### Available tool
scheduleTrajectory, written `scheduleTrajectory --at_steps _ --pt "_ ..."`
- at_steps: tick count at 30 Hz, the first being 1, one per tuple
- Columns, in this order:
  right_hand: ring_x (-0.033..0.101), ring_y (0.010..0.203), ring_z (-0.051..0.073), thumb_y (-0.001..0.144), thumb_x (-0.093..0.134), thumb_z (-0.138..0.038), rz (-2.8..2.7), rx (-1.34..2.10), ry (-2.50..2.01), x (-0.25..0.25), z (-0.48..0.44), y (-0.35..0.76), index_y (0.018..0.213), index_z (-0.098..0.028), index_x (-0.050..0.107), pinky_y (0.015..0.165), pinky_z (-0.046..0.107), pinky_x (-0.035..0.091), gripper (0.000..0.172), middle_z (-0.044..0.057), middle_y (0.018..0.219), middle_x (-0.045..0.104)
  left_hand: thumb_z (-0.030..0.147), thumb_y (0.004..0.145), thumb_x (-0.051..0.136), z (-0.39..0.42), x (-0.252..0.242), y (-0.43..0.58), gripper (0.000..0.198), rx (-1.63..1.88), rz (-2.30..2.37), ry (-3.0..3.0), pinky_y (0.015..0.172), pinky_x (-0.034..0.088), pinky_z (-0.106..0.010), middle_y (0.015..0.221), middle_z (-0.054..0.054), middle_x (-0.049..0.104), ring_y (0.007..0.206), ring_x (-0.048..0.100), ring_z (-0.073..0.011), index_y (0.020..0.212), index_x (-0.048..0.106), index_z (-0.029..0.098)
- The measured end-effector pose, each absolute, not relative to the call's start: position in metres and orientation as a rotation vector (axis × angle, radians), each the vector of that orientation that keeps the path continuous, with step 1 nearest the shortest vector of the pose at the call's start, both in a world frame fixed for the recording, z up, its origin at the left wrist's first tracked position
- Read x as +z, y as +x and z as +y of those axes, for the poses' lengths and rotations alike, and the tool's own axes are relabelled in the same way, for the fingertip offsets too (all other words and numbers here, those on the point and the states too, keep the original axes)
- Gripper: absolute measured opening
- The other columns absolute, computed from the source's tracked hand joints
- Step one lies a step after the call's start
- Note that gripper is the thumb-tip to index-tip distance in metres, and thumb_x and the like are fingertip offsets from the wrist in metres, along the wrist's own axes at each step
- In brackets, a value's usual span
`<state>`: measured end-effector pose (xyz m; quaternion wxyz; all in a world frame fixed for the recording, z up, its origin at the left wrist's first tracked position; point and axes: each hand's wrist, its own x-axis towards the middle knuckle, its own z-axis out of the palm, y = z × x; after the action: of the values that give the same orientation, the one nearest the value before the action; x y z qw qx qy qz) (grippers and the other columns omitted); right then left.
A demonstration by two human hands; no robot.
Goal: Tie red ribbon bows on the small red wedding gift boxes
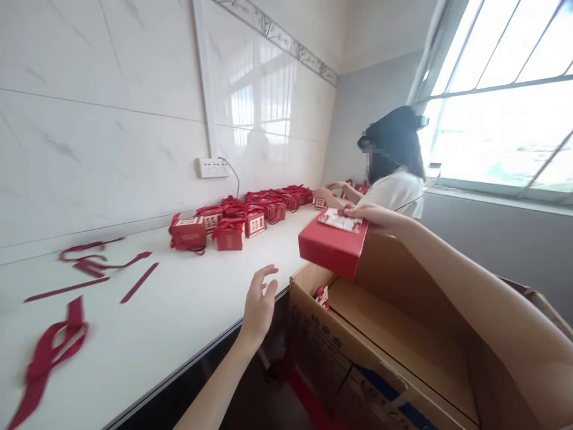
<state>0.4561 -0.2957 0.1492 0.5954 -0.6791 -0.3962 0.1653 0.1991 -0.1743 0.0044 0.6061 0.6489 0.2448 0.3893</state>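
My right hand [373, 216] holds a flat red gift box [332, 243] by its top edge, above the open cardboard carton [380, 334]. My left hand [258, 304] hovers open over the front edge of the white counter [179, 310], fingers apart, holding nothing. Several assembled red gift boxes with ribbon handles [233, 230] stand in a row along the counter near the wall.
Loose red ribbons [49, 349] and ribbon strips [105, 266] lie on the counter's left part. Another person [396, 173] works at the counter's far end by the window, hands on red boxes. A wall socket [213, 168] sits above the counter.
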Motion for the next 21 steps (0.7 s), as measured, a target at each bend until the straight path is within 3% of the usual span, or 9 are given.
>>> scheduleTrajectory --at_steps 5,9,12,18,21 --pt "0.071 0.076 0.020 0.072 0.074 -0.037 -0.869 0.785 -2.297 0.116 -0.340 0.510 0.086 -0.012 0.068 0.064 0.025 0.061 0.030 0.010 0.087 0.073 0.035 0.087 0.045 -0.190 -0.040 0.233 0.028 0.948 0.417 1.874 0.114 0.019 -0.052 0.140 -0.007 0.043 0.139 0.026 -0.0257 0.109 0.060 0.024" --pt "0.070 0.072 0.023 0.065 0.079 -0.032 -0.787 0.761 -2.503 0.069 -0.345 0.539 0.067 -0.010 0.065 0.060 0.028 0.061 0.026 0.010 0.073 0.072 0.034 0.090 0.041 -0.200 -0.068 0.245 0.023 0.896 0.399 1.976 0.112 0.026 -0.052 0.141 -0.009 0.039 0.136 0.032 -0.0262 0.096 0.060 0.022" --pt "0.069 0.070 0.022 0.064 0.080 -0.029 -0.745 0.752 -2.606 0.031 -0.344 0.550 0.064 -0.010 0.065 0.058 0.028 0.060 0.024 0.007 0.067 0.069 0.030 0.090 0.041 -0.200 -0.082 0.246 0.018 0.958 0.391 2.069 0.109 0.029 -0.055 0.141 -0.010 0.037 0.135 0.034 -0.0266 0.098 0.055 0.023" --pt "0.064 0.070 0.012 0.087 0.061 -0.028 -0.717 0.798 -2.760 -0.029 -0.334 0.558 0.092 -0.010 0.063 0.060 0.025 0.056 0.018 0.003 0.086 0.066 0.018 0.091 0.035 -0.197 -0.100 0.243 0.021 1.132 0.279 2.176 0.105 0.035 -0.050 0.141 -0.011 0.036 0.135 0.033 -0.0240 0.108 0.048 0.024" --pt "0.063 0.072 0.011 0.090 0.057 -0.030 -0.721 0.793 -2.835 -0.051 -0.323 0.557 0.099 -0.011 0.060 0.062 0.027 0.055 0.021 0.003 0.091 0.064 0.015 0.091 0.035 -0.199 -0.101 0.243 0.022 1.165 0.272 2.182 0.105 0.035 -0.047 0.142 -0.011 0.034 0.135 0.032 -0.0229 0.108 0.046 0.023"
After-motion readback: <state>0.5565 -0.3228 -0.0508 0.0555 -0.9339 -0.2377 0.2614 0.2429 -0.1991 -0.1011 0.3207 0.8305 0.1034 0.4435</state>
